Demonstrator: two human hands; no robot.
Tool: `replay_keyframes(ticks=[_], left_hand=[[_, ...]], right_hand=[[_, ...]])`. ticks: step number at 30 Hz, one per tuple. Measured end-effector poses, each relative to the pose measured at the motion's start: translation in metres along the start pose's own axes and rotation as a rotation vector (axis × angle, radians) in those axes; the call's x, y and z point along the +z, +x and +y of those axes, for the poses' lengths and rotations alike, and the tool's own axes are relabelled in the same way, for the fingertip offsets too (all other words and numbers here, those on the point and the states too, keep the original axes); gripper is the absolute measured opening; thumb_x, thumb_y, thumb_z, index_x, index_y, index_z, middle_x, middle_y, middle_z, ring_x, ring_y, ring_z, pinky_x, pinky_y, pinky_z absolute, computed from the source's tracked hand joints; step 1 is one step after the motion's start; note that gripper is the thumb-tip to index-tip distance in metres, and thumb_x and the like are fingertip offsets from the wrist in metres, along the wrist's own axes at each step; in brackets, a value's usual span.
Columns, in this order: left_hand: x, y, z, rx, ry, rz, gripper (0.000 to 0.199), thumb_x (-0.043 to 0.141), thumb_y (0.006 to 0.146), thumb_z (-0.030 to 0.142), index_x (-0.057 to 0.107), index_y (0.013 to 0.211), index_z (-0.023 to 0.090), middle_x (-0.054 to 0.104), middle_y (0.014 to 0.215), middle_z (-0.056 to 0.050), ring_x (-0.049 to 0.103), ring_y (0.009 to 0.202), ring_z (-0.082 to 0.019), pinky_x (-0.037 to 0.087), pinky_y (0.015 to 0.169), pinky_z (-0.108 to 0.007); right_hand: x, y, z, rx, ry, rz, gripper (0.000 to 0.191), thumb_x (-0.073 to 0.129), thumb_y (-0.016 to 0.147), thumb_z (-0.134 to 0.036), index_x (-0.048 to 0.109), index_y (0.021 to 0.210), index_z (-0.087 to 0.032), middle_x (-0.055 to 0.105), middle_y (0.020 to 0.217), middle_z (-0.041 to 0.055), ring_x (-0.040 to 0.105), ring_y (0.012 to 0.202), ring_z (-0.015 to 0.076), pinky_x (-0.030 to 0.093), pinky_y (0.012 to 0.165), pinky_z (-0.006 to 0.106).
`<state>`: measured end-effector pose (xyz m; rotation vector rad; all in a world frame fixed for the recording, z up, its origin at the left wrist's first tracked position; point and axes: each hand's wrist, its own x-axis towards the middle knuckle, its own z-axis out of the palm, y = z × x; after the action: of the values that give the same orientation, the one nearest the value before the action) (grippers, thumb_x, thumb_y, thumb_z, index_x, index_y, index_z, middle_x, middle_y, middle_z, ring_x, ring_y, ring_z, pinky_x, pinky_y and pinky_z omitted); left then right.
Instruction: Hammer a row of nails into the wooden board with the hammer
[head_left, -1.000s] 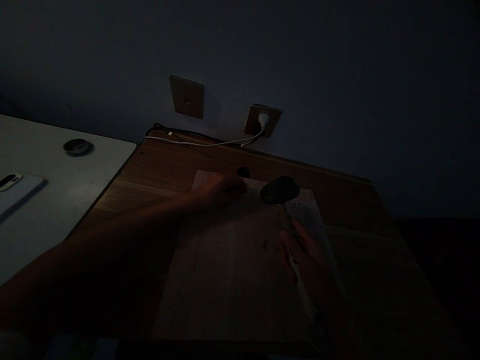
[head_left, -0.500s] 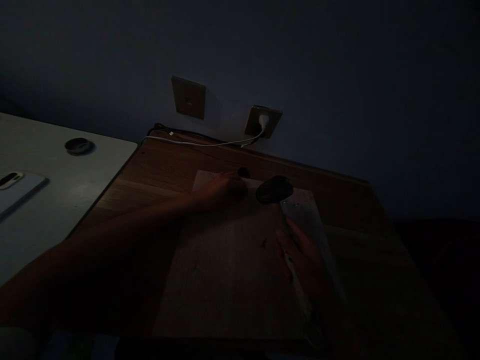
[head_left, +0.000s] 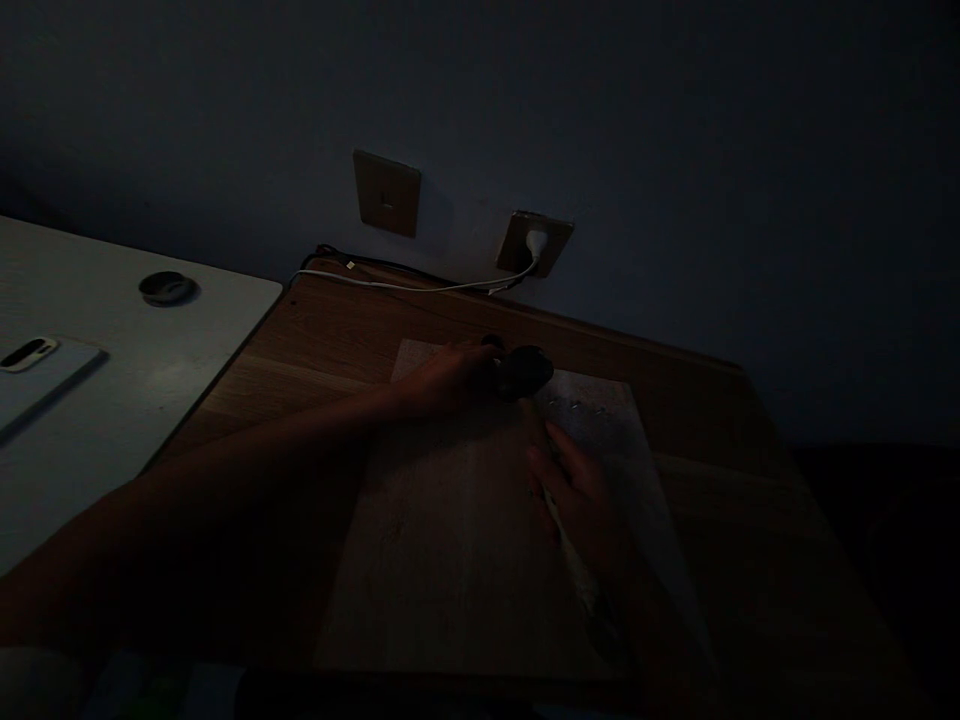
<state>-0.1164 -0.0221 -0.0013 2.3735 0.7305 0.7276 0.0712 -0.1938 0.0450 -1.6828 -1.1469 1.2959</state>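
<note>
The scene is very dark. My right hand point(head_left: 577, 490) is wrapped round the pale handle of a hammer point(head_left: 525, 373), whose dark, bulky head lies over the far part of a wooden board point(head_left: 427, 560). My left hand point(head_left: 454, 378) rests at the board's far edge with its fingers pinched together, right beside the hammer head. A tiny glint shows at its fingertips, but what they hold is hidden. Several small shiny bits, which look like nails point(head_left: 575, 405), stand in a row on the board to the right of the hammer head.
Beneath the board is a wooden table point(head_left: 262, 380). A dark round thing point(head_left: 492, 342) sits just past the left fingers. On the white table point(head_left: 202, 350) lie a phone point(head_left: 60, 375) and a dark ring-shaped item point(head_left: 166, 288). A white cable point(head_left: 420, 289) runs to a wall socket point(head_left: 535, 243).
The hammer head has moved left and is now close against my left fingers. My right hand has shifted left with it, uncovering more of the nail row. My left hand stays about in place.
</note>
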Motion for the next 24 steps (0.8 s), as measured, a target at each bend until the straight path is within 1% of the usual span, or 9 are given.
replay_keyframes(ticks=[3,7,9,11,14,16,19,22,24], left_hand=[[0.001,0.000,0.000,-0.008,-0.013,0.002,0.042,0.070,0.088,0.011,0.066,0.129,0.016,0.078,0.121,-0.012,0.076,0.110,-0.026,0.058,0.094,-0.035],[0.002,0.000,-0.003,-0.031,-0.051,-0.014,0.045,0.067,0.088,0.009,0.064,0.132,0.017,0.077,0.120,-0.010,0.076,0.106,-0.024,0.058,0.090,-0.033],[-0.001,-0.001,-0.003,-0.015,-0.025,-0.016,0.047,0.068,0.087,0.010,0.063,0.133,0.018,0.076,0.118,-0.009,0.075,0.105,-0.023,0.057,0.090,-0.034],[-0.004,-0.004,0.003,0.038,0.059,0.010,0.047,0.070,0.087,0.013,0.064,0.133,0.017,0.073,0.123,-0.011,0.070,0.113,-0.025,0.056,0.095,-0.038],[-0.007,-0.010,0.025,0.225,0.248,0.014,0.034,0.068,0.095,0.023,0.066,0.129,0.018,0.068,0.129,-0.015,0.064,0.121,-0.029,0.052,0.101,-0.043],[-0.003,-0.012,0.046,0.440,0.340,-0.110,0.023,0.057,0.104,0.023,0.069,0.124,0.021,0.071,0.127,-0.013,0.064,0.120,-0.026,0.050,0.101,-0.041],[0.012,-0.015,0.076,0.713,0.436,-0.311,0.030,0.043,0.109,0.018,0.072,0.117,0.024,0.074,0.128,-0.008,0.064,0.123,-0.023,0.050,0.099,-0.036],[0.030,-0.019,0.093,0.794,0.470,-0.418,0.029,0.045,0.109,0.021,0.074,0.110,0.023,0.077,0.117,-0.008,0.069,0.108,-0.022,0.054,0.090,-0.036],[0.037,-0.022,0.097,0.816,0.454,-0.421,0.024,0.051,0.108,0.024,0.075,0.105,0.023,0.078,0.107,-0.008,0.070,0.096,-0.021,0.055,0.083,-0.035]], right_hand=[[0.000,0.001,0.002,-0.010,-0.016,-0.010,0.042,0.063,0.093,-0.059,0.063,0.112,-0.021,0.051,0.059,-0.0098,0.041,0.036,0.0076,0.031,0.034,0.022],[0.000,-0.002,0.000,-0.020,-0.030,-0.029,0.051,0.062,0.093,-0.059,0.061,0.126,-0.020,0.051,0.060,-0.0101,0.042,0.037,0.0086,0.033,0.034,0.022],[-0.003,-0.007,-0.003,-0.027,-0.028,0.008,0.053,0.062,0.093,-0.060,0.060,0.128,-0.020,0.052,0.061,-0.0098,0.043,0.037,0.0085,0.035,0.035,0.022],[-0.010,-0.014,-0.005,-0.034,-0.026,0.072,0.053,0.063,0.093,-0.062,0.061,0.125,-0.021,0.054,0.061,-0.0094,0.042,0.036,0.0082,0.035,0.035,0.022],[-0.026,-0.023,-0.004,-0.043,-0.049,0.176,0.044,0.065,0.092,-0.063,0.062,0.110,-0.022,0.054,0.058,-0.0089,0.041,0.035,0.0078,0.033,0.034,0.021],[-0.038,-0.027,-0.001,-0.053,-0.071,0.236,0.040,0.066,0.092,-0.062,0.060,0.096,-0.023,0.052,0.055,-0.0086,0.041,0.036,0.0076,0.033,0.035,0.021],[-0.051,-0.030,0.005,-0.063,-0.072,0.296,0.041,0.067,0.092,-0.063,0.057,0.085,-0.024,0.050,0.052,-0.0083,0.040,0.035,0.0075,0.033,0.036,0.022],[-0.059,-0.034,0.009,-0.013,-0.028,0.297,0.042,0.067,0.091,-0.065,0.056,0.084,-0.025,0.049,0.049,-0.0084,0.040,0.034,0.0094,0.033,0.035,0.024],[-0.061,-0.037,0.011,0.011,-0.009,0.302,0.041,0.069,0.090,-0.064,0.056,0.087,-0.026,0.049,0.049,-0.0085,0.040,0.034,0.0101,0.033,0.036,0.024]])
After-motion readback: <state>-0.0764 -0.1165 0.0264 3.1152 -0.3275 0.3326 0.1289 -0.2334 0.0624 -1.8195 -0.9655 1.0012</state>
